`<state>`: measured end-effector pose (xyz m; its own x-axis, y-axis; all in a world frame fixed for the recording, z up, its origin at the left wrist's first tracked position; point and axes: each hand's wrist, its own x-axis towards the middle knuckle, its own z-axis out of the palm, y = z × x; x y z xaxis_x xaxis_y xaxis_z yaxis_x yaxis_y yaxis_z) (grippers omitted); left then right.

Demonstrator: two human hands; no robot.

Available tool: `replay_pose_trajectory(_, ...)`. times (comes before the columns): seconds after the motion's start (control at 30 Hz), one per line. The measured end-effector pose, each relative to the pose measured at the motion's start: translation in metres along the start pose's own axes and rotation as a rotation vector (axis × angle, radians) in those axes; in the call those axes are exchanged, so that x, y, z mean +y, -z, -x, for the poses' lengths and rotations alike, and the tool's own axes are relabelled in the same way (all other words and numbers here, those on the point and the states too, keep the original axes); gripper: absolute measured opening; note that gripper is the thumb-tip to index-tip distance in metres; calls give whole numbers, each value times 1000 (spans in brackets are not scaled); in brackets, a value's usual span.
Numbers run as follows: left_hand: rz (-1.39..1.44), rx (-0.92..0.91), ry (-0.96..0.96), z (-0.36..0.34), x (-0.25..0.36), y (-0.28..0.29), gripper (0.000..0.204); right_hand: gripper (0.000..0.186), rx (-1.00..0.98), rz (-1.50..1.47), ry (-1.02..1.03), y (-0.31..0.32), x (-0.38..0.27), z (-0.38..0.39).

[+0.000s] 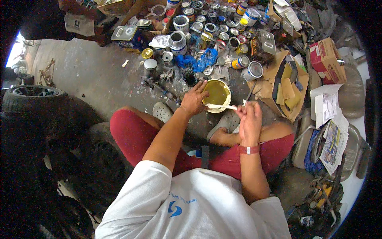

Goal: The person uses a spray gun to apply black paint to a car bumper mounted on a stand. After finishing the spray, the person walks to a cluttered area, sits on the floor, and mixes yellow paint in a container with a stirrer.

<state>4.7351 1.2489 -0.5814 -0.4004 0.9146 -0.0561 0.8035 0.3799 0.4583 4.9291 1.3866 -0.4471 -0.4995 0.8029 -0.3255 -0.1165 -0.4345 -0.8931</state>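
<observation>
A round, pale-rimmed bucket (pixel 229 88) stands on the floor between my feet, with a yellowish-olive inside. My left hand (pixel 194 99) grips its left rim, fingers lying over the edge. To the right of the bucket, my right hand (pixel 251 119) is closed with the palm side partly turned up. It pinches one end of a thin white strip (pixel 223 106), which reaches left across the near side of the bucket. What the strip is made of cannot be told. A little white material also shows above the right fingers.
Many paint cans (pixel 178 41) crowd the floor ahead, around a crumpled blue cloth (pixel 197 60). An opened cardboard box (pixel 284 85) lies right of the bucket, with a red carton (pixel 327 61) beyond it. Tires (pixel 36 91) are at left. My legs are folded on both sides.
</observation>
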Motion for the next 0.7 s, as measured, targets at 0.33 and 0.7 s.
replay_pose_trajectory(0.33, -95, -310, 114, 19, 9, 12, 85, 9, 101, -95, 282, 28, -111, -24)
replay_pose_trajectory(0.7, -234, -369, 201, 12, 34, 7, 76, 12, -113, 9, 662, -12, -227, -36)
